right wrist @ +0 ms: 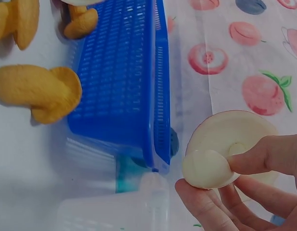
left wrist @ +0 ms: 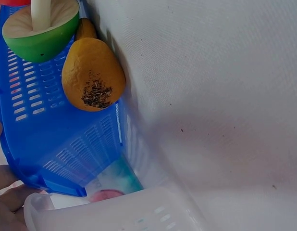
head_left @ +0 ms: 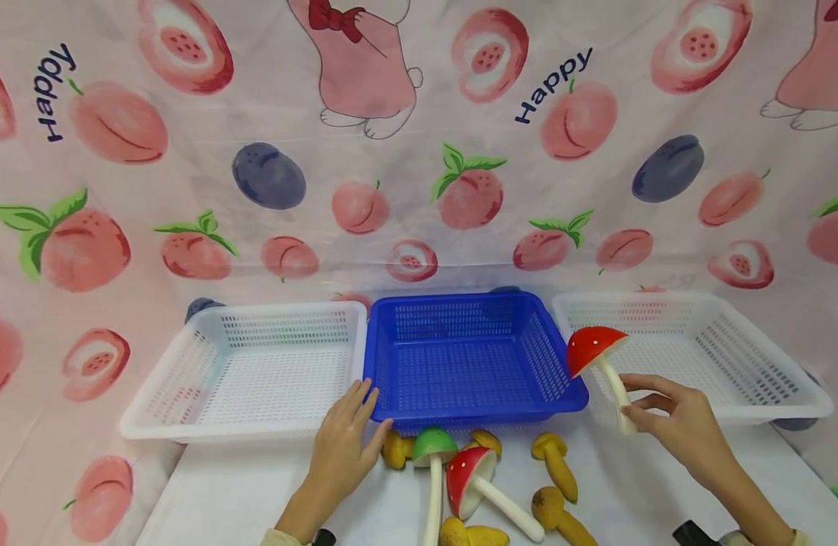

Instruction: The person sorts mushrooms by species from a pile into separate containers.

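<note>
My right hand [head_left: 678, 425] pinches the white stem of a red-capped toy mushroom [head_left: 596, 347], its cap tilted over the gap between the blue basket [head_left: 473, 418] and the right white basket [head_left: 787, 409]. In the right wrist view the stem end [right wrist: 206, 169] shows between thumb and fingers. My left hand [head_left: 343, 440] rests with extended fingers at the blue basket's front left corner, beside the left white basket [head_left: 241, 436]. Before the blue basket lie a green-capped mushroom [head_left: 435, 444], another red-capped mushroom [head_left: 465, 478] and several yellow-brown mushrooms [head_left: 557, 466].
The three baskets stand in a row at the back of the white table [head_left: 207, 493], no mushrooms visible inside them. Behind them hangs a pink fruit-print cloth [head_left: 405, 189]. More yellow mushrooms [head_left: 473, 535] lie at the near edge of the head view.
</note>
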Action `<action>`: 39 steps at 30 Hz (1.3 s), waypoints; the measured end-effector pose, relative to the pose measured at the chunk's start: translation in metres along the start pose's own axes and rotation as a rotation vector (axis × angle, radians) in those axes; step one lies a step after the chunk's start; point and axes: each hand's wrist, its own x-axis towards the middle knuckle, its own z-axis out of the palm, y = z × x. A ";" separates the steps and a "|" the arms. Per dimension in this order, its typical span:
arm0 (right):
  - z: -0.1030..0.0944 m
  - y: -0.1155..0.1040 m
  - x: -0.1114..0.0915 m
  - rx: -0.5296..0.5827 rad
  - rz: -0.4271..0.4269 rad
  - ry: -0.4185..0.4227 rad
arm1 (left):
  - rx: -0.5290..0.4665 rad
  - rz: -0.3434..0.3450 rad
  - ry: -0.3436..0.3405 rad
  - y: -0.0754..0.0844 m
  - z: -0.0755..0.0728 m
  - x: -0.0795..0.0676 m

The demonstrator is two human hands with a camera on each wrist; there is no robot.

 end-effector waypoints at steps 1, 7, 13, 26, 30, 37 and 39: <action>-0.001 0.001 0.001 -0.002 -0.005 0.006 | 0.001 0.001 -0.002 0.000 0.000 0.000; -0.006 0.005 0.013 -0.002 -0.038 0.025 | 0.012 0.002 -0.006 0.000 0.001 0.000; -0.010 0.009 0.024 -0.020 -0.005 0.017 | 0.012 0.008 0.002 0.000 0.002 0.000; -0.010 0.026 0.046 -0.036 0.069 -0.002 | 0.023 0.008 0.004 0.000 0.002 0.000; -0.009 0.031 0.053 -0.023 0.091 -0.011 | 0.031 0.005 -0.001 0.000 0.001 0.000; -0.004 0.040 0.063 -0.009 0.132 -0.037 | 0.031 0.005 -0.009 0.000 0.000 0.001; -0.002 0.043 0.066 -0.008 0.139 -0.049 | 0.034 0.002 -0.016 0.000 -0.001 0.001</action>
